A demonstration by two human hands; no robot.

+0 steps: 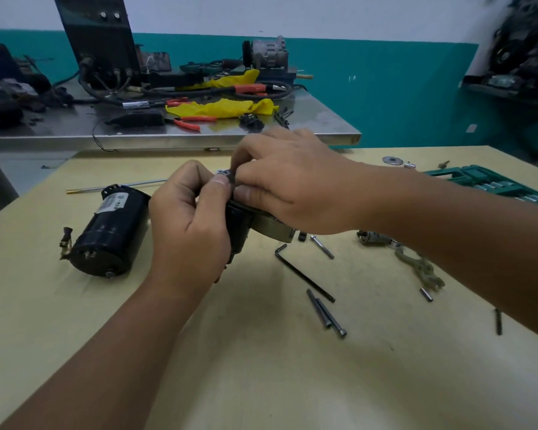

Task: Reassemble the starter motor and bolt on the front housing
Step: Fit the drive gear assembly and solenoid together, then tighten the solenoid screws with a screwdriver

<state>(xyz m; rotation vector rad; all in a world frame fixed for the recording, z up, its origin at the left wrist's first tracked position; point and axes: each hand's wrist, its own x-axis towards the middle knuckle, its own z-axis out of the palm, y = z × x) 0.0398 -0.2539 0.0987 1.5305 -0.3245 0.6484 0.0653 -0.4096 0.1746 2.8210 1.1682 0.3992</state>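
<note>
Hidden: your left hand (188, 218) and right hand (288, 184) grip the housing (271, 226), covering most of it.
Nearby: motor body (111, 231), hex key (302, 274), bolts (326, 313).

Looks like an auto-electrical repair workshop. A steel desk (323, 119) at the back is carrying red-handled pliers (187, 121), heavy cables (174, 94), yellow rags (221, 107) and an alternator (269, 54). A green socket set (491, 181) is lying open on the near desk (261, 367), alongside a hex key (302, 274) and loose bolts (326, 313).
</note>
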